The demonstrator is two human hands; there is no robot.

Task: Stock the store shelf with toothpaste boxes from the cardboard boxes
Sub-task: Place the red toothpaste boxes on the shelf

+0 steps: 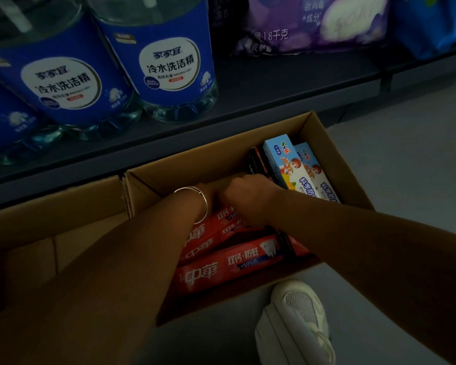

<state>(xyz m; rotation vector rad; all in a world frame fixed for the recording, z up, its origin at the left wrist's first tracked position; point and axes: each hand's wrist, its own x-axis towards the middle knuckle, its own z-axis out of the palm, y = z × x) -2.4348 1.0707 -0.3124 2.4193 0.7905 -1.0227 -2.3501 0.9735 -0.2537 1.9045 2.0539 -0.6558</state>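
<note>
An open cardboard box (350,164) stands on the floor below the shelf. Red toothpaste boxes (232,264) lie flat in its near part. Two light blue children's toothpaste boxes (282,159) and dark boxes (257,162) stand at its far right. Both my hands reach down into the box. My left hand (209,200), with a silver bracelet at the wrist, dips behind the red boxes, fingers hidden. My right hand (245,193) is curled over the far end of the red boxes; what it grips is unclear.
A second cardboard box (63,214) sits to the left, touching the first. Above, the dark shelf (248,83) carries large blue-labelled detergent bottles (166,61) and purple bags (313,22). My white shoe (295,322) stands on the grey floor just before the box.
</note>
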